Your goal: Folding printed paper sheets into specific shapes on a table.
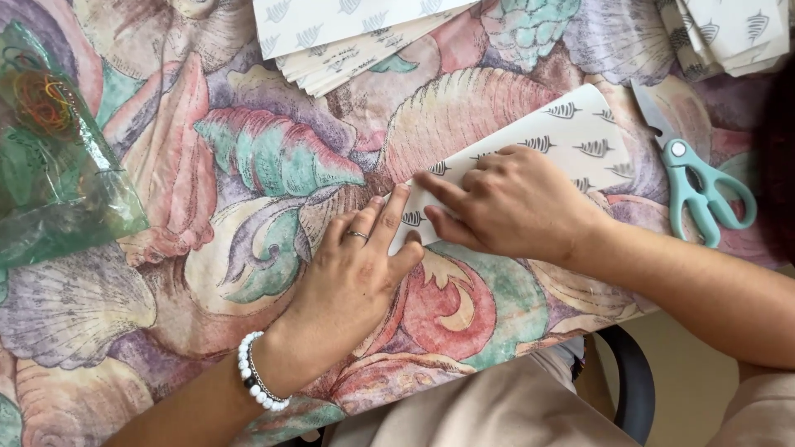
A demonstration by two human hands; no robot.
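Note:
A white paper strip (571,136) printed with small dark leaf shapes lies slantwise on the shell-patterned tablecloth (273,157). My right hand (509,203) presses down on the strip's near left end, fingers bent and pointing left. My left hand (356,273), with a ring and a white bead bracelet on the wrist, lies flat on the cloth, its fingertips touching the same end of the strip. Neither hand grips anything.
Teal-handled scissors (700,186) lie to the right of the strip. Stacks of the same patterned paper sit at the top middle (348,37) and top right (733,33). A clear plastic bag with coloured rubber bands (50,141) lies at the left. The table edge runs near my lap.

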